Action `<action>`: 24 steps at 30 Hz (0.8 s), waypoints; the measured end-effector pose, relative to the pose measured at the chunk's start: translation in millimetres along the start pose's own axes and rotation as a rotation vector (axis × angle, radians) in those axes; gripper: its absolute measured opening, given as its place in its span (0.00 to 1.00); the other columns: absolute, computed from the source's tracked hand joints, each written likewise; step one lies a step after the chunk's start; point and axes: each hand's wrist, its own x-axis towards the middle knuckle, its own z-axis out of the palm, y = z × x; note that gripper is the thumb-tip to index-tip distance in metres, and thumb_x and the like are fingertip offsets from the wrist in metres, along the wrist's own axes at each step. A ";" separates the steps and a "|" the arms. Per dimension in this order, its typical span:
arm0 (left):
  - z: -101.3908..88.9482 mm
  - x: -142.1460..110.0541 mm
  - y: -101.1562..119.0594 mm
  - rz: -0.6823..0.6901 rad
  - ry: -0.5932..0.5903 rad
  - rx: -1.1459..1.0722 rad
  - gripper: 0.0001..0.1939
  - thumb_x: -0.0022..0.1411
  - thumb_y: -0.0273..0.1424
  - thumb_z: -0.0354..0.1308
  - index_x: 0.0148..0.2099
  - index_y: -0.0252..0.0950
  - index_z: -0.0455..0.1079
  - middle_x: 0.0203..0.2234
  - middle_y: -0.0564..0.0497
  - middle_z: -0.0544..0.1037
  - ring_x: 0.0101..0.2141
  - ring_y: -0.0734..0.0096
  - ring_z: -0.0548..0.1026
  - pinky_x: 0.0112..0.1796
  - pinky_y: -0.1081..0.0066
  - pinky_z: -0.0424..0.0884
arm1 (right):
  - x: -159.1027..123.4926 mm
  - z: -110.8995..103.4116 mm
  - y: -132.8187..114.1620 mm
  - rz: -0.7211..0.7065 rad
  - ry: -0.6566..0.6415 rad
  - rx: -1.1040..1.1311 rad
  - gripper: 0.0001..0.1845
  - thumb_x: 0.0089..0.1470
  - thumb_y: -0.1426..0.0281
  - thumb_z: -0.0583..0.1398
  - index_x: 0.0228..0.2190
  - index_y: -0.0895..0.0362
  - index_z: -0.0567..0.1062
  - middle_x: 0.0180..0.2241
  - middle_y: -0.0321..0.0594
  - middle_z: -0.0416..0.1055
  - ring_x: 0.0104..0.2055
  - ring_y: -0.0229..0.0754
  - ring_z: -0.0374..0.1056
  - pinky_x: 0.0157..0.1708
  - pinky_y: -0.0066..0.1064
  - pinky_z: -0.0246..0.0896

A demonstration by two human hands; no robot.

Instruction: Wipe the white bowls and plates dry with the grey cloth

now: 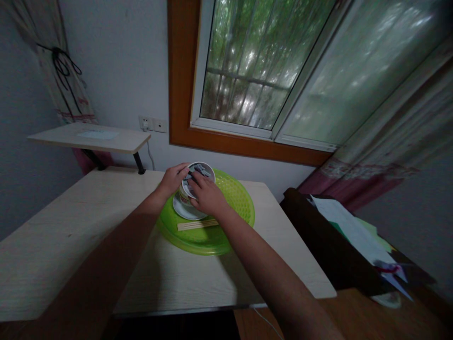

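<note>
While holding the bowl [187, 190] by its left rim with the left hand [172, 181], reaching inside with the right hand [208, 196].
Cannot tell if pinching grey pieces [201, 167]; holding the bowl above a plate [187, 211] on the green tray [240, 200].

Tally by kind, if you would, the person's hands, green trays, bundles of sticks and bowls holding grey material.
Hands: 2 (left hand, right hand)
Green tray: 1
Bundle of sticks: 1
Bowl holding grey material: 1
Total: 5
</note>
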 end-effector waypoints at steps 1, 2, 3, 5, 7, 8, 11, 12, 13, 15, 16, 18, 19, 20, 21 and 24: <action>0.1 0.1 -0.3 0.005 0.003 -0.006 0.27 0.63 0.46 0.49 0.52 0.33 0.75 0.50 0.44 0.80 0.52 0.60 0.75 0.56 0.65 0.67 | 0.5 -0.9 0.0 0.020 -0.001 -0.022 0.36 0.56 0.65 0.64 0.62 0.62 0.63 0.68 0.57 0.51 0.70 0.57 0.49 0.68 0.49 0.46; 0.0 0.3 -0.4 0.010 0.007 -0.010 0.27 0.63 0.46 0.49 0.52 0.33 0.75 0.50 0.45 0.80 0.52 0.60 0.75 0.56 0.65 0.68 | 0.9 -2.0 -0.3 0.043 -0.004 -0.039 0.38 0.54 0.67 0.65 0.63 0.62 0.62 0.68 0.57 0.51 0.69 0.57 0.49 0.67 0.48 0.47; -0.2 0.4 -0.4 0.015 0.014 -0.009 0.27 0.63 0.46 0.49 0.52 0.33 0.75 0.50 0.45 0.80 0.52 0.60 0.75 0.56 0.65 0.68 | 1.4 -3.4 -1.0 0.070 -0.008 -0.053 0.39 0.53 0.68 0.66 0.63 0.62 0.62 0.68 0.57 0.51 0.69 0.57 0.50 0.66 0.48 0.48; -0.9 0.7 -0.2 0.019 0.040 0.011 0.26 0.64 0.45 0.49 0.53 0.33 0.75 0.50 0.44 0.80 0.51 0.59 0.76 0.54 0.65 0.69 | 2.2 -6.3 -2.9 0.127 -0.016 -0.076 0.38 0.52 0.69 0.66 0.62 0.62 0.63 0.67 0.57 0.54 0.67 0.57 0.53 0.64 0.48 0.52; -1.8 0.8 0.0 0.021 0.072 0.043 0.26 0.64 0.44 0.49 0.53 0.32 0.75 0.49 0.44 0.80 0.50 0.59 0.76 0.53 0.65 0.69 | 3.1 -8.8 -5.0 0.166 -0.029 -0.102 0.34 0.52 0.70 0.66 0.59 0.63 0.66 0.63 0.58 0.59 0.64 0.57 0.56 0.61 0.47 0.56; -2.2 0.7 -0.2 0.023 0.083 0.061 0.26 0.64 0.44 0.49 0.53 0.32 0.75 0.49 0.44 0.80 0.49 0.59 0.76 0.52 0.65 0.70 | 3.6 -9.7 -6.0 0.175 -0.037 -0.117 0.31 0.53 0.69 0.66 0.56 0.64 0.69 0.61 0.58 0.63 0.62 0.57 0.58 0.59 0.46 0.58; -2.8 0.2 -1.5 0.031 0.088 0.096 0.26 0.64 0.44 0.49 0.54 0.33 0.75 0.48 0.46 0.81 0.48 0.61 0.77 0.51 0.66 0.70 | 4.4 -10.9 -7.7 0.174 -0.090 -0.155 0.19 0.55 0.69 0.65 0.48 0.62 0.75 0.52 0.55 0.71 0.55 0.55 0.65 0.54 0.43 0.63; -2.9 -0.1 -2.1 0.036 0.080 0.098 0.25 0.65 0.43 0.49 0.54 0.34 0.75 0.48 0.46 0.81 0.48 0.61 0.77 0.51 0.67 0.70 | 4.5 -10.9 -7.7 0.166 -0.115 -0.161 0.16 0.55 0.68 0.64 0.45 0.61 0.76 0.49 0.53 0.72 0.52 0.54 0.67 0.52 0.42 0.64; -2.9 -0.4 -2.5 0.040 0.071 0.100 0.25 0.65 0.43 0.49 0.54 0.34 0.75 0.48 0.47 0.80 0.48 0.62 0.77 0.51 0.67 0.70 | 4.4 -10.6 -7.5 0.156 -0.137 -0.164 0.13 0.56 0.69 0.63 0.43 0.61 0.77 0.46 0.52 0.73 0.50 0.53 0.68 0.51 0.41 0.64; -3.1 -0.8 -2.7 0.051 0.054 0.105 0.24 0.65 0.41 0.49 0.54 0.34 0.75 0.48 0.47 0.81 0.47 0.62 0.77 0.50 0.68 0.70 | 3.9 -10.0 -6.2 0.126 -0.166 -0.160 0.11 0.56 0.69 0.62 0.41 0.59 0.77 0.43 0.49 0.74 0.48 0.51 0.69 0.49 0.40 0.64; -3.3 -1.0 -2.6 0.056 0.050 0.112 0.24 0.64 0.41 0.49 0.54 0.33 0.75 0.48 0.47 0.81 0.47 0.62 0.77 0.50 0.68 0.70 | 3.4 -9.7 -5.2 0.110 -0.173 -0.154 0.11 0.56 0.70 0.62 0.41 0.59 0.77 0.43 0.49 0.74 0.47 0.51 0.69 0.49 0.39 0.64; -3.8 -1.0 -2.0 0.068 0.050 0.122 0.24 0.64 0.41 0.50 0.54 0.33 0.76 0.48 0.47 0.81 0.46 0.62 0.77 0.51 0.67 0.69 | 2.3 -9.6 -2.7 0.079 -0.180 -0.131 0.12 0.57 0.71 0.60 0.43 0.59 0.77 0.44 0.48 0.75 0.47 0.50 0.69 0.49 0.38 0.63; -4.1 -1.0 -1.6 0.074 0.050 0.123 0.24 0.64 0.41 0.50 0.54 0.33 0.75 0.48 0.47 0.81 0.47 0.62 0.77 0.51 0.68 0.69 | 1.7 -9.8 -1.4 0.067 -0.183 -0.116 0.12 0.57 0.72 0.60 0.44 0.58 0.76 0.44 0.48 0.75 0.47 0.49 0.69 0.49 0.37 0.62; -4.3 -1.0 -1.2 0.078 0.049 0.124 0.24 0.65 0.41 0.50 0.54 0.34 0.75 0.49 0.47 0.80 0.47 0.62 0.77 0.51 0.68 0.69 | 1.2 -10.0 -0.2 0.059 -0.185 -0.099 0.13 0.57 0.72 0.60 0.45 0.58 0.76 0.45 0.47 0.75 0.47 0.48 0.69 0.49 0.37 0.62; -4.5 -0.9 -0.9 0.080 0.047 0.124 0.24 0.65 0.41 0.49 0.54 0.34 0.75 0.49 0.47 0.80 0.47 0.62 0.77 0.51 0.67 0.69 | 0.7 -10.3 1.0 0.055 -0.185 -0.084 0.14 0.57 0.73 0.60 0.45 0.57 0.76 0.45 0.47 0.76 0.47 0.48 0.69 0.49 0.36 0.62; -4.5 -0.6 0.1 0.072 0.044 0.127 0.24 0.64 0.41 0.49 0.54 0.34 0.75 0.49 0.47 0.80 0.48 0.62 0.77 0.52 0.67 0.69 | -0.1 -10.7 3.6 0.049 -0.164 -0.052 0.13 0.57 0.73 0.60 0.45 0.57 0.76 0.44 0.46 0.76 0.46 0.48 0.69 0.48 0.35 0.61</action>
